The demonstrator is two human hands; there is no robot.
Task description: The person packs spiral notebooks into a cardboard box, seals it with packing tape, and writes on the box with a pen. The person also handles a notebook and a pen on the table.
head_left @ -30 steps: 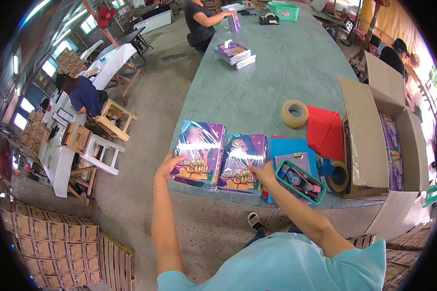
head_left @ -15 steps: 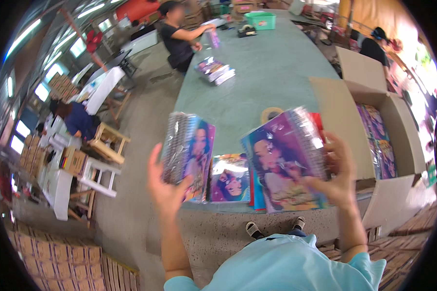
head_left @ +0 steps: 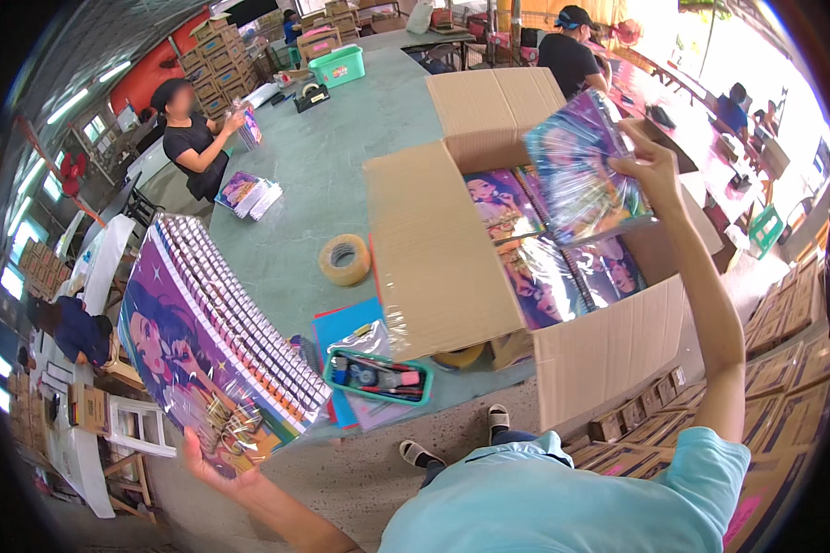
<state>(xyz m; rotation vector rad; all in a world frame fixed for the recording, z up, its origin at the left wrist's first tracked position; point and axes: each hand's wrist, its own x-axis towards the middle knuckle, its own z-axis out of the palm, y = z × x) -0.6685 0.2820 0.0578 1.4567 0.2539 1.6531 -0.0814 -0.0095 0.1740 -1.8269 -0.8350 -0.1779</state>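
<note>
My left hand [head_left: 217, 465] grips the lower corner of a stack of spiral notebooks [head_left: 180, 336] with purple illustrated covers and a shiny clear wrap, tilted at the table's left edge. Over the open cardboard box [head_left: 443, 267] my right hand [head_left: 650, 170] is closed on the edge of a shiny, plastic-wrapped notebook pack [head_left: 572, 180], thumb on its face. Inside the box, more wrapped notebooks [head_left: 539, 276] lie side by side with their covers up. The held pack hides the box's far right part.
On the green table [head_left: 295, 198] are a tape roll [head_left: 350, 276], a green tray of pens and tools [head_left: 392, 396], blue and red sheets [head_left: 341, 327], a tape dispenser [head_left: 312, 97] and a green basin [head_left: 338, 69]. A co-worker [head_left: 194, 138] handles notebooks across the table, near another pile [head_left: 246, 194].
My view has swung right toward the box. The right hand has carried its notebook pack from the table's front to above the box; the left stack is now tilted and farther left.
</note>
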